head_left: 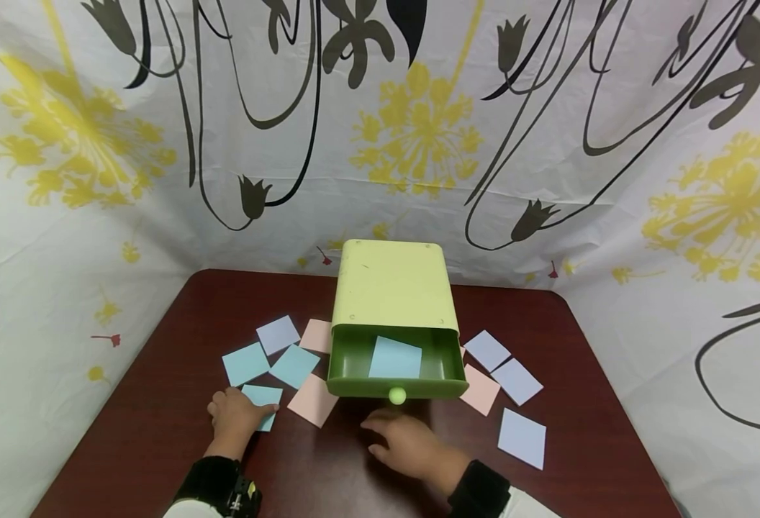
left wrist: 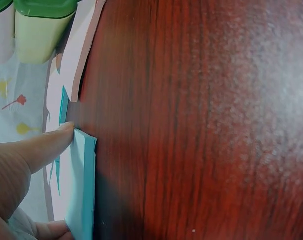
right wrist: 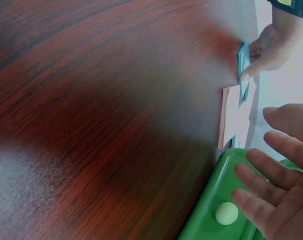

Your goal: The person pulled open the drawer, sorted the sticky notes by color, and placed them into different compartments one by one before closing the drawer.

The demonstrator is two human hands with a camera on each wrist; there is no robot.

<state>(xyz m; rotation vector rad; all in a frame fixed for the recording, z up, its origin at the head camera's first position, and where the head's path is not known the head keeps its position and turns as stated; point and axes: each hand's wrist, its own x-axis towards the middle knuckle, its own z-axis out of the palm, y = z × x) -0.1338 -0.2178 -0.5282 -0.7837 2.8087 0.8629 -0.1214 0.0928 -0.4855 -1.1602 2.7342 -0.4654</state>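
My left hand (head_left: 237, 416) lies at the left front of the dark wooden table (head_left: 160, 446). Its thumb and fingers pinch a teal paper square (head_left: 265, 398). In the left wrist view the thumb (left wrist: 44, 145) presses the far corner of that teal square (left wrist: 79, 190), and in the right wrist view the square (right wrist: 241, 67) stands lifted off the wood. My right hand (head_left: 406, 442) hovers open, fingers spread, just in front of the pale knob (head_left: 397, 395) of the open dark-green drawer (head_left: 354, 388). A light blue square (head_left: 396, 357) lies in the drawer. The right wrist view shows the straight fingers (right wrist: 271, 175) beside the knob (right wrist: 226, 213).
The drawer slides out of a pale green box (head_left: 389, 284) at mid table. Several paper squares lie around it: teal (head_left: 294, 365), pink (head_left: 314, 401) and lavender (head_left: 278, 334) on the left, lavender (head_left: 522, 437) and pink (head_left: 480, 389) on the right. A flowered cloth backs the table.
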